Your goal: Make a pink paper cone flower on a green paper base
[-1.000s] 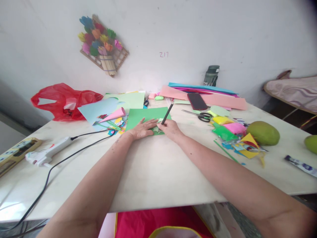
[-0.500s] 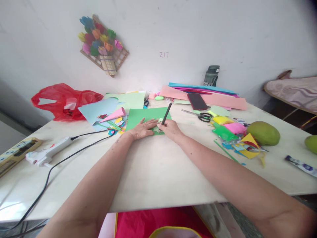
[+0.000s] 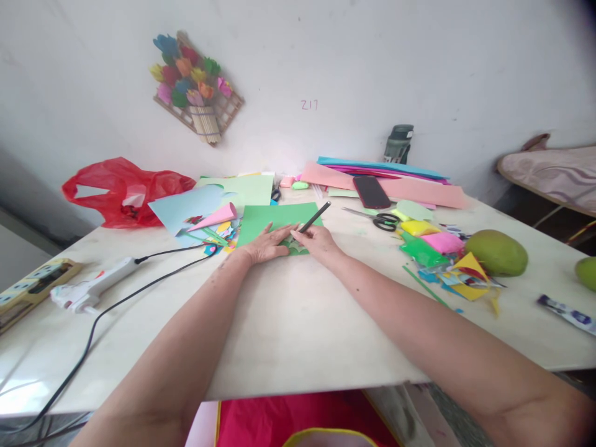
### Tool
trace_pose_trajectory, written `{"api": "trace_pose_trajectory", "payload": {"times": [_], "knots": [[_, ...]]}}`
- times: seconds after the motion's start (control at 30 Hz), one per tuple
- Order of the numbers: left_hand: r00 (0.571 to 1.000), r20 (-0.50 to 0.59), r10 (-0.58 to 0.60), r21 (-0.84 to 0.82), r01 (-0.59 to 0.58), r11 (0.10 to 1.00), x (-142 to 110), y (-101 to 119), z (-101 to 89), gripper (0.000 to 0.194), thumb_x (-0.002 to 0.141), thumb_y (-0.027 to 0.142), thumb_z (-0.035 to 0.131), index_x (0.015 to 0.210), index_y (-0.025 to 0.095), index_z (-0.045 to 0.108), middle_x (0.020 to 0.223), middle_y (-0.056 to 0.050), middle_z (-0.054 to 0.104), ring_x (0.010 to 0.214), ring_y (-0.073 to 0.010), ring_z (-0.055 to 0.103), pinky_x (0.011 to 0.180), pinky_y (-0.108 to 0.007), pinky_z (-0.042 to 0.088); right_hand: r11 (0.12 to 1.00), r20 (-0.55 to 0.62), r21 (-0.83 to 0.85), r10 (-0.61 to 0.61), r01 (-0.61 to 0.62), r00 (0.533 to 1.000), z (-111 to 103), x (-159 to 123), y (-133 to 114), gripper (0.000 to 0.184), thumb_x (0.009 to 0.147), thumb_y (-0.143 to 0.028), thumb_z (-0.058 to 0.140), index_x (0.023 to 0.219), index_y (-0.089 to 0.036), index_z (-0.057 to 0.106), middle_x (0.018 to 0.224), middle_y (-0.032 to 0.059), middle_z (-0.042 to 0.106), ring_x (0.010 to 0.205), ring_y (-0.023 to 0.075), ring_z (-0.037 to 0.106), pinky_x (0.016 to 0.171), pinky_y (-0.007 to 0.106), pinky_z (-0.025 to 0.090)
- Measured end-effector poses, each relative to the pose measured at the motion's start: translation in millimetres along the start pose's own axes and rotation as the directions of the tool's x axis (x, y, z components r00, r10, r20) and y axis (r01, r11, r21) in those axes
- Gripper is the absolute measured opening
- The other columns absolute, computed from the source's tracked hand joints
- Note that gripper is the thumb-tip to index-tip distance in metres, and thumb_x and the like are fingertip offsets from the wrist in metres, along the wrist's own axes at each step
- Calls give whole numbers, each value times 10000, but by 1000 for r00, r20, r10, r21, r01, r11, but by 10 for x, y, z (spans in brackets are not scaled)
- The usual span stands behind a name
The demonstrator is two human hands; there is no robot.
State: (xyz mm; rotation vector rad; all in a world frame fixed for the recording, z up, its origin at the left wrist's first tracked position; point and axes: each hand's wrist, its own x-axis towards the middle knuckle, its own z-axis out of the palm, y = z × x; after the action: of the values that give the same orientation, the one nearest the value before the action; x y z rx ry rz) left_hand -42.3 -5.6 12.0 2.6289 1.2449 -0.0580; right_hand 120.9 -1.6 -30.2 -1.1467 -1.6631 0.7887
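Note:
A sheet of green paper (image 3: 274, 214) lies flat on the table in front of me. On its near right part rests a small, lighter green cut-out with a scalloped edge (image 3: 295, 247), partly covered by my fingers. My left hand (image 3: 267, 244) presses down on the sheet and the cut-out's left side, fingers spread. In my right hand (image 3: 322, 241) is a black pencil or pen (image 3: 316, 215), gripped near its lower end and slanting up to the right. Its tip is hidden by my fingers, close to the cut-out.
Left are a glue gun (image 3: 95, 285) with its black cord, a power strip (image 3: 35, 288), a red plastic bag (image 3: 116, 198) and a pink paper cone (image 3: 218, 215). Right are scissors (image 3: 384, 221), a phone (image 3: 371, 192), clay packets (image 3: 421, 248), paper scraps and a green fruit (image 3: 496, 252).
The pencil or pen has tipped lower toward the right, and my right hand has shifted slightly left beside the cut-out. My left hand stays on the paper.

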Motion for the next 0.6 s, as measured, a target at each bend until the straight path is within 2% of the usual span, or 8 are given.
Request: {"api": "trace_pose_trajectory", "payload": {"times": [0.3, 0.5, 0.6], "knots": [[1000, 5, -8, 12, 8, 1000, 19, -25, 28, 746, 796, 336, 320, 1370, 210, -141, 1461, -32, 109, 1337, -168, 51, 1058, -438, -72, 995, -105, 65, -67, 74, 992, -61, 7, -163, 267, 729, -397, 538, 750, -143, 619, 645, 19, 619, 603, 125, 581, 580, 224, 464], [1000, 5, -2, -8, 2, 1000, 19, -32, 36, 755, 795, 335, 331, 1362, 232, -157, 1460, -11, 115, 1338, -168, 36, 1053, -449, -75, 996, -130, 84, 22, -11, 991, -172, 31, -381, 209, 712, -357, 574, 693, -149, 588, 582, 19, 599, 561, 141, 591, 490, 218, 458], [1000, 0, -20, -24, 20, 1000, 15, -10, 26, 753, 793, 333, 335, 1365, 229, -144, 1458, -8, 125, 1337, -163, 38, 1049, -447, -87, 972, -126, 217, 116, -87, 985, -195, 52, -496, 183, 724, -325, 570, 671, -150, 557, 587, 20, 595, 517, 130, 582, 420, 204, 442]]}}
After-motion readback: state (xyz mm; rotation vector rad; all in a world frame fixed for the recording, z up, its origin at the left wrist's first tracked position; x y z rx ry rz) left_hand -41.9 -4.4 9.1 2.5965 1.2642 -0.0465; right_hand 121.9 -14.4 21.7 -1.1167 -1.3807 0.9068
